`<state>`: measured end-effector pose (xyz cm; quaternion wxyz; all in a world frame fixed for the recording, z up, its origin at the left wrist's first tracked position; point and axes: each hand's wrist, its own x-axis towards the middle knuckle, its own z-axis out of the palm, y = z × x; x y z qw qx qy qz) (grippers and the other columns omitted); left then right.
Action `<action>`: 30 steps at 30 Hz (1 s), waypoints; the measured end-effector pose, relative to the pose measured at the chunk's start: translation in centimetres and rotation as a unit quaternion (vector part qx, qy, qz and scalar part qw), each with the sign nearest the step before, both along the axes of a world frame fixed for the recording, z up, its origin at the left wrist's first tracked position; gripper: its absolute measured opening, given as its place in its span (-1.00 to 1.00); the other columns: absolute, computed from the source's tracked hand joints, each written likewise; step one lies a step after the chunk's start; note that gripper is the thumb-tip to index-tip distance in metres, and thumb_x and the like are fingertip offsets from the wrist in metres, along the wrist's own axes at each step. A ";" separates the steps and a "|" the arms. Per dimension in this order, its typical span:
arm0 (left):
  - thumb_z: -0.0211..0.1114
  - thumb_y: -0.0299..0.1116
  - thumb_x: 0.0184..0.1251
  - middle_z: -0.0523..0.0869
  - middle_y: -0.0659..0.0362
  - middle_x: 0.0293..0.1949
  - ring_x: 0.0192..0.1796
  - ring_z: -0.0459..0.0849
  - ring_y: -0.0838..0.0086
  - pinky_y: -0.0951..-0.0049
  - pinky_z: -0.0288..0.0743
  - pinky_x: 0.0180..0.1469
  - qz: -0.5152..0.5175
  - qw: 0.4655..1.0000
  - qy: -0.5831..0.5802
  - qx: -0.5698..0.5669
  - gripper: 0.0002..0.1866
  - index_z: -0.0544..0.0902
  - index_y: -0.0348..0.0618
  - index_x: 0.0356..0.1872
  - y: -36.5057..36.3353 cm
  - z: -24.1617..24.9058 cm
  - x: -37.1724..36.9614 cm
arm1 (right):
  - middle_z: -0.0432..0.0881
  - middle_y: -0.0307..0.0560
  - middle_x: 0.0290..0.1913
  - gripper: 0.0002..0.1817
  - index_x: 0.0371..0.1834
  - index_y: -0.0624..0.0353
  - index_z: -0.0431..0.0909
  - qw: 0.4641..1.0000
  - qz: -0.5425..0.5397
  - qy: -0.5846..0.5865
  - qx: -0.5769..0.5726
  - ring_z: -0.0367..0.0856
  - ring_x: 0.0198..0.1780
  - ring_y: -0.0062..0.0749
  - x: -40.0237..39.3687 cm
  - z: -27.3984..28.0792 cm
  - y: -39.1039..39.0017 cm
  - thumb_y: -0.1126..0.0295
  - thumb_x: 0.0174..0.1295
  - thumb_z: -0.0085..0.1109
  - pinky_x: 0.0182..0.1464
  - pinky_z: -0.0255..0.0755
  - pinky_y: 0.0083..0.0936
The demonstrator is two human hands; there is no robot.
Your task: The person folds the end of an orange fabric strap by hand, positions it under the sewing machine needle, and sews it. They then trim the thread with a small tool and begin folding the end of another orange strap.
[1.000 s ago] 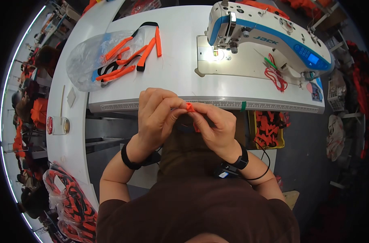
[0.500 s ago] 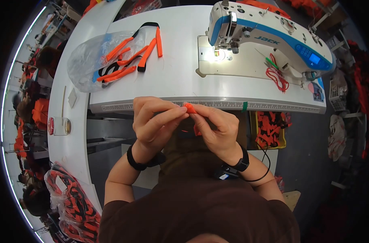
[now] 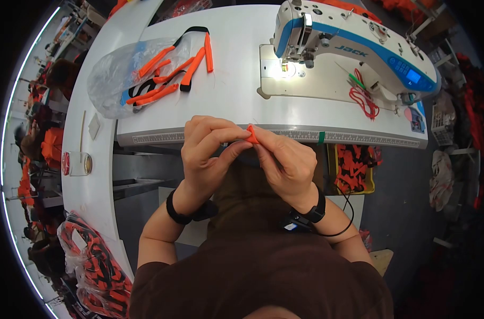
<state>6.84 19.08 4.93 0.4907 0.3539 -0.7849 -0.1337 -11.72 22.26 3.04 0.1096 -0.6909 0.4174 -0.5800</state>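
Note:
A small orange piece of fabric is pinched between my two hands, over the table's front edge. My left hand grips its left side with thumb and forefinger. On its other side, my right hand is closed in a similar pinch. Much of the fabric is covered by the fingers. Beyond the hands, several orange and black fabric strips lie partly on a clear plastic bag. A white and blue sewing machine stands at the back right, its lamp lit.
A ruler strip runs along the table's front edge. Green-handled tool and red cord lie under the machine arm. A yellow crate of orange and black pieces sits below right. At left are a glass jar and a bag of strips.
Both hands have risen slightly toward the table edge, and the left thumb and fingers have shifted on the fabric. An orange part that hung below the right fingers no longer shows.

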 end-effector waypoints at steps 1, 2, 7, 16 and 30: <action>0.69 -0.40 0.17 0.83 0.27 -0.16 -0.06 0.68 0.35 0.34 0.44 0.02 -0.004 1.000 -0.008 0.006 -0.76 0.87 -0.04 -0.14 0.0 -0.1 0.1 | 0.89 0.04 -0.11 -0.62 0.12 0.28 0.80 1.000 0.000 0.004 0.006 0.86 -0.30 -0.23 -0.1 0.0 0.0 0.65 0.22 0.51 -0.26 0.70 -0.45; 0.69 -0.39 0.19 0.83 0.25 -0.15 -0.05 0.69 0.33 0.33 0.45 0.03 -0.009 1.000 -0.016 0.011 -0.75 0.85 -0.05 -0.12 -0.1 -0.1 0.1 | 0.89 0.04 -0.11 -0.62 0.12 0.28 0.80 1.000 0.001 0.005 0.006 0.86 -0.30 -0.23 -0.1 0.0 -0.1 0.65 0.22 0.51 -0.26 0.70 -0.45; 0.69 -0.37 0.26 0.83 0.26 -0.15 -0.08 0.69 0.47 0.44 0.47 0.02 -0.019 0.981 0.124 0.147 -0.71 0.80 -0.11 -0.04 0.7 0.2 -0.4 | 0.89 0.06 -0.01 -0.59 0.11 0.26 0.81 1.000 0.003 -0.018 0.009 0.87 -0.24 -0.20 -0.5 -0.2 -0.3 0.68 0.15 0.52 -0.19 0.72 -0.42; 0.60 -0.39 0.43 0.82 0.32 -0.14 -0.17 0.62 0.69 0.62 0.46 -0.10 -0.070 0.923 0.145 0.350 -0.82 0.78 -0.19 -0.09 1.2 -1.4 -0.4 | 0.80 0.01 0.08 -0.56 0.12 0.24 0.83 0.998 -0.007 0.013 -0.064 0.82 -0.16 -0.20 0.1 -2.5 -0.3 0.70 0.12 0.52 -0.13 0.72 -0.41; 0.38 -0.50 0.61 0.82 0.18 -0.06 -0.01 0.78 0.60 0.56 0.63 0.05 -0.077 0.911 0.123 0.386 -0.86 0.76 -0.30 0.05 2.1 -3.2 0.4 | 0.82 -0.20 -0.16 -0.86 0.00 0.25 0.65 0.794 0.249 -0.329 0.446 0.78 -0.19 -0.64 -1.4 -4.1 -0.6 0.39 0.61 0.30 -0.18 0.59 -0.63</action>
